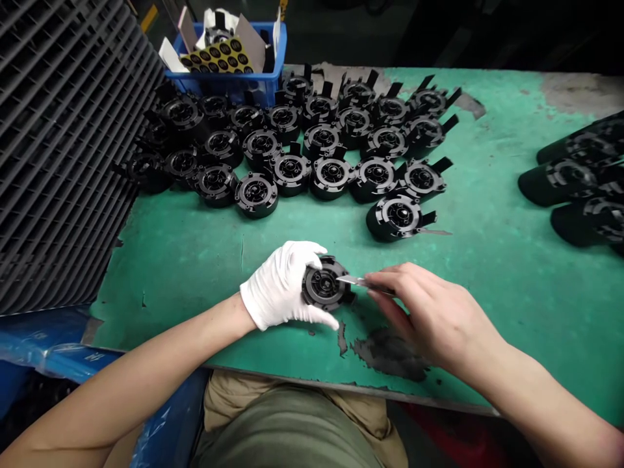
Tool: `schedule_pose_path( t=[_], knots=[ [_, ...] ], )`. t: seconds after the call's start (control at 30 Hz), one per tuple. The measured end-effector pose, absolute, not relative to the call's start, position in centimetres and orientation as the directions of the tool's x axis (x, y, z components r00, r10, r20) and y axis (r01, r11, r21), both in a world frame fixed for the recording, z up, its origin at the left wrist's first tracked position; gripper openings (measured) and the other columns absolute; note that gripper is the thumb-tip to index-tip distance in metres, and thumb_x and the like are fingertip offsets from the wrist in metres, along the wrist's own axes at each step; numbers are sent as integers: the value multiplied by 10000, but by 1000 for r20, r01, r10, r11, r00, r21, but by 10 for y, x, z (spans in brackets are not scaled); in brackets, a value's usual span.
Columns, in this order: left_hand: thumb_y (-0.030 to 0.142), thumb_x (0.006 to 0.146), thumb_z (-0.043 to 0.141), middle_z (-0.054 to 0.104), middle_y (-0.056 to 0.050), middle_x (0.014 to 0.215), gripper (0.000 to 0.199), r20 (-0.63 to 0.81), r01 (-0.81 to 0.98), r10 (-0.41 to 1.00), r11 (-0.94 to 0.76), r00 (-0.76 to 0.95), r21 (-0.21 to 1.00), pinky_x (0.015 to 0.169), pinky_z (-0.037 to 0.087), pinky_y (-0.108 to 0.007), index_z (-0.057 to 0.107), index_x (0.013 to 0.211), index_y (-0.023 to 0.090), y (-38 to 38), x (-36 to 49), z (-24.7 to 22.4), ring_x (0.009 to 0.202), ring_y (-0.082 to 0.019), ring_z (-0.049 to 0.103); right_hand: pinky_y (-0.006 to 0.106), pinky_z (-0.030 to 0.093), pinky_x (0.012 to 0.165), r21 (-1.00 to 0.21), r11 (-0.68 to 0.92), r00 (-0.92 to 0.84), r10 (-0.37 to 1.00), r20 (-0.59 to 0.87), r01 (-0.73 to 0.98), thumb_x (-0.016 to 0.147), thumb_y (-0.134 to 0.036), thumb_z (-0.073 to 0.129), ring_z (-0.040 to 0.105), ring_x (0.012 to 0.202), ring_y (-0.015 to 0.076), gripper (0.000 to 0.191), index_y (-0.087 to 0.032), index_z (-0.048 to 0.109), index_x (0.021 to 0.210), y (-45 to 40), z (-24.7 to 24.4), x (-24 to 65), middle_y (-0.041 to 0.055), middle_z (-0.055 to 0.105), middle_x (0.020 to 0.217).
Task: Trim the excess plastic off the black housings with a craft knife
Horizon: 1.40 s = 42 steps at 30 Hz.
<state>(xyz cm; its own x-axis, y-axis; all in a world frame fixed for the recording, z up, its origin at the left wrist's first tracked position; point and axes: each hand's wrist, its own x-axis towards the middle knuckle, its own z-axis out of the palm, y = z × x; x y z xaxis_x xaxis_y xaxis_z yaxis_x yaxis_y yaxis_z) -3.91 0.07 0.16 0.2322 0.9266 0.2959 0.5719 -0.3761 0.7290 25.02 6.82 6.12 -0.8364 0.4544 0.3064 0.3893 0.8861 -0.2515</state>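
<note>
My left hand (287, 283), in a white glove, is wrapped round a black round plastic housing (324, 286) near the front of the green table. The ringed face of the housing points up toward me. Bare and ungloved, my right hand (433, 309) pinches a slim craft knife (377, 284) from the right side. Its pointed blade reaches over the middle of the housing's face; whether it touches the plastic I cannot tell. Part of the housing's left side is hidden by my gloved fingers.
Several similar black housings (331, 172) stand in rows across the back of the green table (487, 273). More black parts (580, 175) lie at the right. A blue bin (231, 84) with card and labels stands at the back left, beside a stack of dark ribbed trays (68, 143).
</note>
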Motion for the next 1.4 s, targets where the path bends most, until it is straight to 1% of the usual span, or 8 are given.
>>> schedule_pose_path(
  t=[0.17, 0.27, 0.37, 0.53, 0.97, 1.2, 1.27, 1.4],
  knots=[
    [1001, 548, 904, 697, -123, 1149, 1012, 277, 652, 956, -271, 96, 709, 955, 636, -506, 574, 1114, 230, -4, -41, -5, 1061, -338, 743, 309, 547, 654, -373, 788, -761, 595, 259, 490, 1143, -270, 615, 748, 787, 189, 160, -230, 611, 1297, 48, 68, 248, 46, 751, 1009],
    [1002, 569, 896, 705, -117, 1170, 1141, 234, 682, 960, -274, 153, 678, 992, 633, -525, 605, 1334, 207, -3, -40, -2, 1050, -344, 747, 296, 562, 694, -414, 769, -737, 617, 278, 487, 1132, -251, 638, 715, 777, 178, 256, -225, 620, 1387, 40, 68, 238, 39, 698, 979],
    [963, 596, 922, 713, -171, 1322, 1320, 248, 701, 939, -342, 237, 626, 1076, 619, -576, 508, 1582, 189, -1, -37, 4, 1188, -403, 740, 287, 543, 654, -385, 762, -715, 635, 291, 520, 1124, -247, 648, 664, 759, 160, 283, -223, 654, 1406, 38, 60, 226, 43, 659, 1001],
    [665, 663, 1055, 751, -156, 1373, 947, 181, 707, 942, -331, 281, 625, 1105, 622, -575, 654, 1409, 242, 4, -32, 14, 1255, -420, 754, 283, 523, 619, -371, 704, -653, 706, 274, 606, 1094, -255, 663, 648, 804, 162, 224, -252, 725, 1309, 37, 44, 217, 64, 646, 1075],
    [620, 710, 1034, 803, -125, 1204, 700, 133, 708, 961, -267, 241, 654, 986, 661, -538, 697, 1200, 250, 6, -26, 24, 1098, -396, 809, 289, 531, 644, -497, 630, -539, 773, 333, 597, 1027, -159, 706, 650, 820, 168, 117, -265, 656, 1024, 27, 43, 200, 44, 632, 1034],
    [620, 766, 972, 791, -129, 1170, 574, 152, 657, 972, -235, 182, 717, 1020, 666, -545, 699, 1099, 240, 5, -26, 20, 1128, -397, 801, 323, 567, 704, -419, 639, -525, 769, 365, 645, 1040, -199, 708, 651, 914, 206, 101, -257, 631, 1070, 24, 41, 191, 66, 608, 1078],
    [605, 760, 974, 786, -142, 1216, 628, 177, 626, 972, -237, 157, 743, 1043, 667, -548, 702, 1178, 224, 4, -28, 16, 1161, -401, 798, 334, 581, 710, -365, 655, -545, 754, 366, 661, 1041, -194, 700, 654, 953, 224, 118, -244, 633, 1124, 23, 39, 189, 88, 608, 1121],
    [661, 678, 1021, 746, -183, 1377, 1012, 213, 540, 972, -235, 104, 809, 1133, 644, -554, 604, 1463, 177, 1, -31, 5, 1257, -399, 777, 351, 600, 729, -315, 684, -588, 728, 353, 658, 1058, -193, 681, 664, 1037, 256, 141, -240, 613, 1171, 25, 36, 188, 119, 626, 1191]
  ],
)
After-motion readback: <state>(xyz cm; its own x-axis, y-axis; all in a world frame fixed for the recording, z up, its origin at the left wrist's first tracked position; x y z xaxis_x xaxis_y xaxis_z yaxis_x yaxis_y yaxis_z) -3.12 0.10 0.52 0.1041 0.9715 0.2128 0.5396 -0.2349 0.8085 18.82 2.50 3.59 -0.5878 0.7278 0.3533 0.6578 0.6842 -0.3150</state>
